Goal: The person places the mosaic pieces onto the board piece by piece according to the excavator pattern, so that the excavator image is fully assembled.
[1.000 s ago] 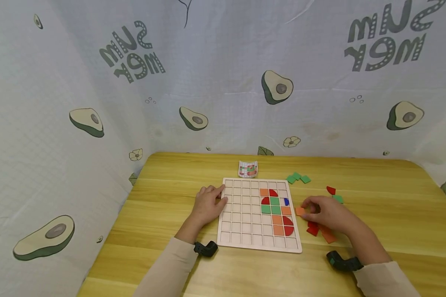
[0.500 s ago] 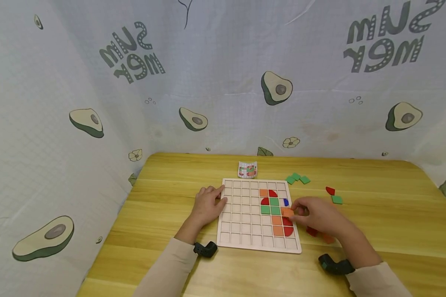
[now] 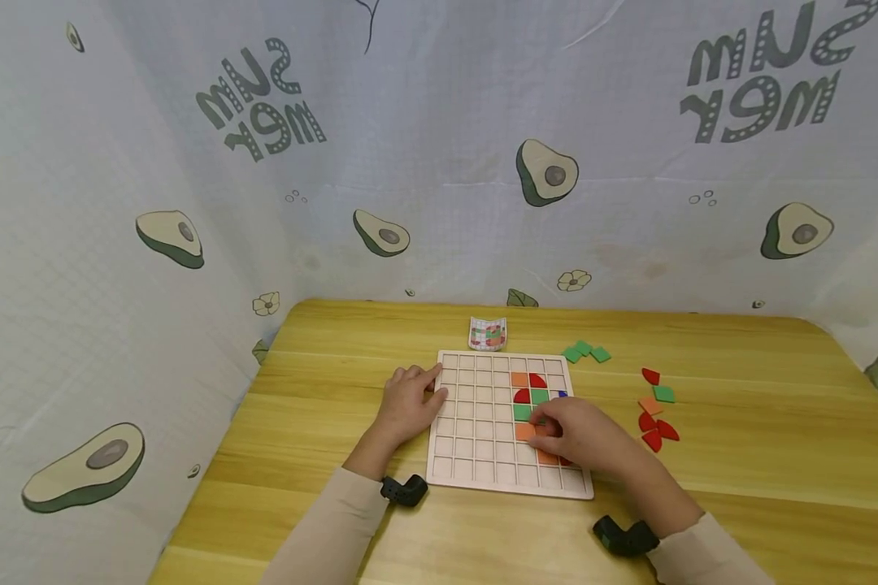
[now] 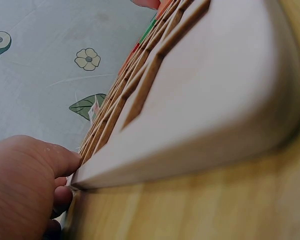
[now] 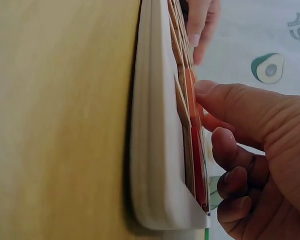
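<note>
My right hand (image 3: 581, 435) pinches an orange square tile (image 3: 525, 432) between thumb and forefinger, at a cell of the wooden grid board (image 3: 465, 422). In the right wrist view the thumb touches orange at the board's surface; whether the tile lies flat is unclear. The left hand (image 3: 408, 405) rests at the board's left edge, thumb and forefinger touching the rim. In the left wrist view its thumb lies on the edge. Around the right hand sit green squares (image 3: 523, 413), red quarter-circles (image 3: 537, 380), another orange tile (image 3: 519, 379) and a partly hidden blue piece (image 3: 562, 394).
A small curved pattern card (image 3: 488, 334) stands behind the board. Loose green squares (image 3: 600, 354) lie at its back right. Farther right are an orange square (image 3: 650, 405), several red quarter-circles (image 3: 667, 431) and a green square (image 3: 662, 394) on the wooden table (image 3: 761, 406).
My right hand has picked up an orange tile from right of the board and carried it left to a cell. The left hand has stayed at the edge.
</note>
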The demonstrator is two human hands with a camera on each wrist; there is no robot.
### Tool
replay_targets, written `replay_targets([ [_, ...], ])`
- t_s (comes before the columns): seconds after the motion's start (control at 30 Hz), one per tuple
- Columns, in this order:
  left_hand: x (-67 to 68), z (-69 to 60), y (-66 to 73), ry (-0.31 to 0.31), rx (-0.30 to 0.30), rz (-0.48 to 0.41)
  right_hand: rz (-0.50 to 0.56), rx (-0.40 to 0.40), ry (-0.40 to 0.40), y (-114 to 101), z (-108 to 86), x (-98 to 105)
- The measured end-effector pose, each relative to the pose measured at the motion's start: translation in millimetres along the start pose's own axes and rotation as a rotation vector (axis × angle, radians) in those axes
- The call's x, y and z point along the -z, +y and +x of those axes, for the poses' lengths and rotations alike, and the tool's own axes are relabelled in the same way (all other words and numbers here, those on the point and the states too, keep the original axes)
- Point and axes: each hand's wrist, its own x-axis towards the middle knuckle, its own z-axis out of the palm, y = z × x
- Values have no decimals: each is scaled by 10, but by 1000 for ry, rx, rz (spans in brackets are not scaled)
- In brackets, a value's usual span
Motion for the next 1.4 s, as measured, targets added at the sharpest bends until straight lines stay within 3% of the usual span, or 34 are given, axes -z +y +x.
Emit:
replay_targets([
  [0.23,1,-1,2,-6,1,0,7,-2,2,34,-11,9],
  [0.43,-5,-5,-1,-8,10,-3,20,-101,28,196,-143,151],
  [0.57,-8,-11,-5,1,4,3,52,-196,42,430,-271,301],
  [0.8,-6,-10,10,-8,7,5,-39,-354,137,980,-495,566],
  [0.97,-3,-9,9,-5,4,4,-86,-448,129,1211,-598,631],
  [1.13,-12,4,-10,-3,2,3,-82,-433,136,1210,-593,633],
  [1.4,-3,-2,-8,4,-9,4,14,-371,109,1116,-472,509],
])
